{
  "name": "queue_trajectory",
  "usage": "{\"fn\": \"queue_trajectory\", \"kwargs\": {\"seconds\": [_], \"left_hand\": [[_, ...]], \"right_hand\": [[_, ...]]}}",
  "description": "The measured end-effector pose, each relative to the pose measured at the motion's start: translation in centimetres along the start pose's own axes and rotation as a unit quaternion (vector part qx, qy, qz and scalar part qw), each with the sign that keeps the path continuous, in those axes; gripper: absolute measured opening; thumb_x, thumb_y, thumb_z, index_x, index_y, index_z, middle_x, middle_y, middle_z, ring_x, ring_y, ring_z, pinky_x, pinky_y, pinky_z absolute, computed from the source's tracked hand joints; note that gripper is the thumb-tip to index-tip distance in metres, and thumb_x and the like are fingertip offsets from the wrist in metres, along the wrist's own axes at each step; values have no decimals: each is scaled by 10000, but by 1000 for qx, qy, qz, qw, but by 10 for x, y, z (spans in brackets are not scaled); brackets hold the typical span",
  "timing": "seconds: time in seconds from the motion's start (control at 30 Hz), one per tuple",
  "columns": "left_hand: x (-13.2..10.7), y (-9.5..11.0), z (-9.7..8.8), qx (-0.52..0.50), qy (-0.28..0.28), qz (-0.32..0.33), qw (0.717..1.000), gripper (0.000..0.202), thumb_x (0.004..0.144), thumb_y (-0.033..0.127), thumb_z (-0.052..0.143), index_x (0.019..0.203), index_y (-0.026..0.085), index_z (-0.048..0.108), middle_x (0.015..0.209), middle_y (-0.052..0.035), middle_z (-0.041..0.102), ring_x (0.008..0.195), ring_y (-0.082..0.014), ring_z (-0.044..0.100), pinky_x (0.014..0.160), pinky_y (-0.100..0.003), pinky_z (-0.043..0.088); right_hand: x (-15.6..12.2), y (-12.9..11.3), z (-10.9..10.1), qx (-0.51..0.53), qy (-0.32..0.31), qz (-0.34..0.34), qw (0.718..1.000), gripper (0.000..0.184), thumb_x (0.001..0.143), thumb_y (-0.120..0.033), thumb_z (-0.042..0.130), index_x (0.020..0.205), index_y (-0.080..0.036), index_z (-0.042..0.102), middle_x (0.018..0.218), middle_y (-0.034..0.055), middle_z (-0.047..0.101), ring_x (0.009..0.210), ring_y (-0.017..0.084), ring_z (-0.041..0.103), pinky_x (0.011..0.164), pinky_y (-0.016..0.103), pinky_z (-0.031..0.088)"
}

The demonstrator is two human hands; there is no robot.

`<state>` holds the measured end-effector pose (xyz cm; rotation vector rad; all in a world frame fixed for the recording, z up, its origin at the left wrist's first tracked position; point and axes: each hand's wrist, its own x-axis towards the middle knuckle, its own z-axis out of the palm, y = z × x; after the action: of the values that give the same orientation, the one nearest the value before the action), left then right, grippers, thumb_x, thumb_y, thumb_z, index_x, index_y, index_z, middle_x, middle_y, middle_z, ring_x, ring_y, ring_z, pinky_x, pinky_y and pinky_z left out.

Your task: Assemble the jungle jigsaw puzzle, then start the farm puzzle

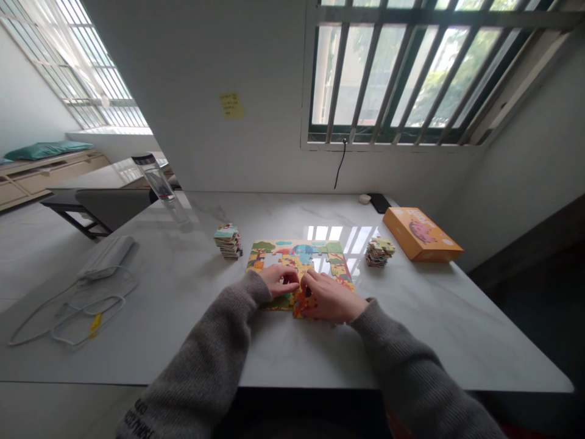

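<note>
1. At the far left of the pale marble bench (192, 341), a loose white cable (68, 312) coils beside a white power pack (108, 256); a clear water bottle (159, 182) stands behind them at the bench's far edge.
2. A short stack of puzzle pieces (228, 240) sits just left of the jigsaw puzzle (299, 255), which lies flat at mid-bench, partly assembled, with a gap in its left half.
3. The left hand (280, 280), in a grey sleeve, rests on the puzzle's near left part with fingers curled down. Whether it grips anything cannot be told.
4. The right hand (333, 299) lies over the puzzle's near edge, touching the left hand, fingers close together, thumb and forefinger pinching an orange piece (299, 306).
5. A second stack of pieces (379, 251) stands just right of the puzzle.
6. An orange box (421, 234) lies further right, with a black phone (380, 202) by the wall behind it.
</note>
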<state>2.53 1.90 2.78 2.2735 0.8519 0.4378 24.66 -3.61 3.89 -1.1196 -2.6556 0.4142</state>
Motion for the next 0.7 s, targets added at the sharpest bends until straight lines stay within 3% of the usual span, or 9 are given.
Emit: {"fn": "queue_trajectory", "kwargs": {"seconds": [0.27, 0.47, 0.7], "left_hand": [[2, -4, 3, -7, -44, 42, 998, 56, 809, 220, 641, 800, 165, 650, 741, 21, 558, 657, -102, 513, 618, -202, 420], [4, -7, 11, -31, -75, 45, 996, 56, 786, 217, 658, 789, 165, 639, 728, 24, 543, 625, -98, 485, 597, -202, 415], [6, -4, 32, 125, -26, 57, 990, 530, 629, 401, 845, 1093, 229, 655, 948, -33, 599, 862, -207, 582, 799, -316, 482]], "right_hand": [[2, 2, -1, 129, 23, -12, 991, 346, 809, -195, 696, 1067, -221, 468, 1089, 46, 543, 958, 183, 562, 818, 300, 477], [3, 7, 2, 151, 17, 17, 988, 240, 831, -117, 562, 1034, -221, 487, 895, -5, 581, 737, 135, 515, 672, 245, 421], [3, 27, -3, 96, 149, 45, 983, 126, 896, -174, 493, 1018, -203, 507, 756, -23, 521, 668, 142, 481, 663, 262, 391]]}}
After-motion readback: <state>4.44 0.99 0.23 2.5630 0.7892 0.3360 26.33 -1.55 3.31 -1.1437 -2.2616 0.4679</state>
